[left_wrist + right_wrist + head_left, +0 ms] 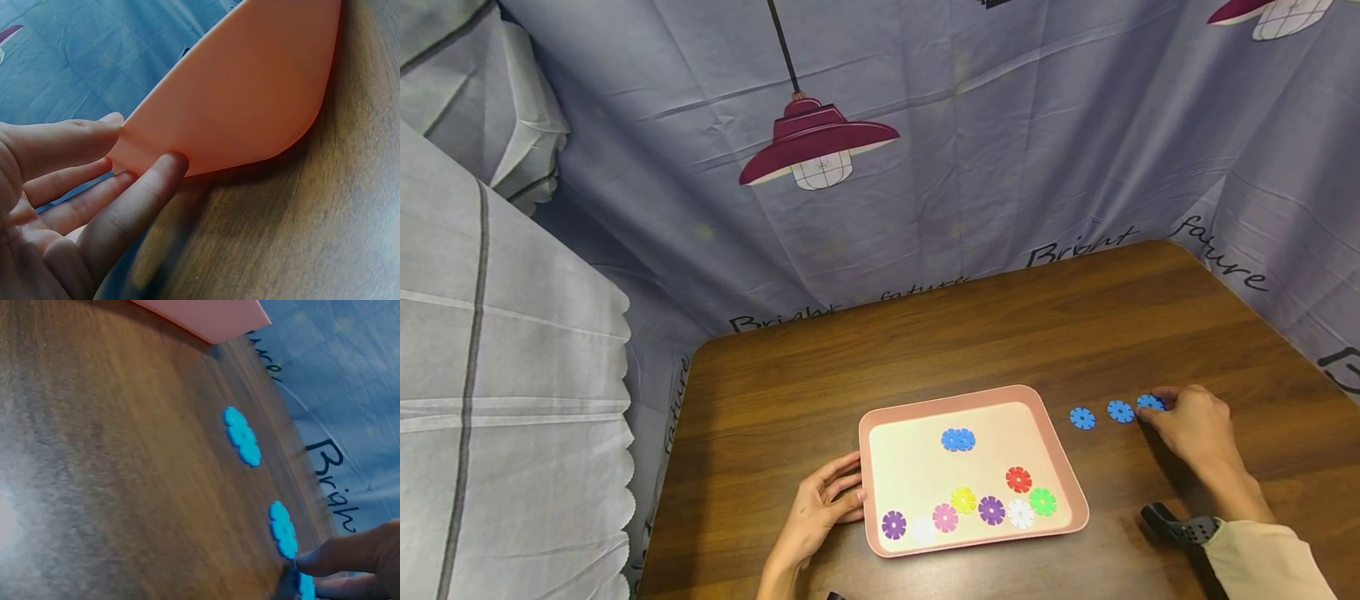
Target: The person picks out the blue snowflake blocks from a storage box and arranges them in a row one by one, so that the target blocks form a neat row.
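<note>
On the table right of the pink tray (pixel 970 552), three blue notched discs form a row. My right hand (pixel 1198 425) pinches the rightmost blue disc (pixel 1148 403) between thumb and fingertips. Beside it lie the middle disc (pixel 283 529) and the leftmost disc (pixel 242 436), flat on the wood. My left hand (pixel 820 504) touches the tray's left side with fairly straight fingers. Up close, its fingertips (pixel 172 164) rest against the outer wall (pixel 250 94). Within the tray, two blue discs (pixel 958 440) overlap near the middle.
Along the tray's near side lie purple (pixel 893 525), pink (pixel 945 517), yellow (pixel 963 500), white (pixel 1020 514), green (pixel 1042 502) and red (pixel 1018 479) discs. A second purple disc (pixel 991 510) sits among them. Printed curtains (pixel 940 183) hang behind the brown table (pixel 790 392).
</note>
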A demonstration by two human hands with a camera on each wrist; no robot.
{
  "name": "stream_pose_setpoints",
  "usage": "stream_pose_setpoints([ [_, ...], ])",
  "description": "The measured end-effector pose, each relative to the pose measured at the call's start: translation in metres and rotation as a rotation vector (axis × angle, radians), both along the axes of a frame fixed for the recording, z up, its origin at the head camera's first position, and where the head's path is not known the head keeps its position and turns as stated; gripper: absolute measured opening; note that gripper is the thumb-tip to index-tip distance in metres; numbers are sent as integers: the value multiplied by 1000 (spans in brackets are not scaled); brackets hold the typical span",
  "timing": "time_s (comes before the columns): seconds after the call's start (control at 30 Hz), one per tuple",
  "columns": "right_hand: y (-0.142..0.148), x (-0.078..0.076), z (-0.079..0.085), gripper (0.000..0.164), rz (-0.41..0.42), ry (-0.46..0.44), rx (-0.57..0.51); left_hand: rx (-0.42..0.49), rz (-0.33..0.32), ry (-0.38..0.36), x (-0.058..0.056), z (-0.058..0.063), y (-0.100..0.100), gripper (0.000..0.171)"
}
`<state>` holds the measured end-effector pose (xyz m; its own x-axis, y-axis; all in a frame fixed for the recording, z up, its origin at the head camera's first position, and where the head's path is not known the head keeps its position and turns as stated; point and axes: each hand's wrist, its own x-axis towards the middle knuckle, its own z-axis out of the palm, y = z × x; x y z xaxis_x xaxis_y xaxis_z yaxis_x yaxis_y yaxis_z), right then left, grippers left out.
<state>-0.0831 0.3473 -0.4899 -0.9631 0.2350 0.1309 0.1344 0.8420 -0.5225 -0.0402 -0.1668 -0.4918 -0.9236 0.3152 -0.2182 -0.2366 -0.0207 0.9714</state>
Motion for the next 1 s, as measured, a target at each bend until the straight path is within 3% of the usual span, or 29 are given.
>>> stream_pose_setpoints([
  [0.17, 1, -1, 8, 40, -22, -4, -19, 3, -10, 5, 0, 0, 1, 59],
  [0.33, -8, -5, 25, 42, -25, 47, -50, 10, -6, 1, -1, 0, 2, 60],
  [0.63, -41, -18, 58, 42, 19, 118, -83, 14, -2, -3, -2, 0, 2, 59],
  [1.0, -91, -22, 73, 41, 104, 120, -155, 8, 2, -1, 0, 0, 0, 59],
])
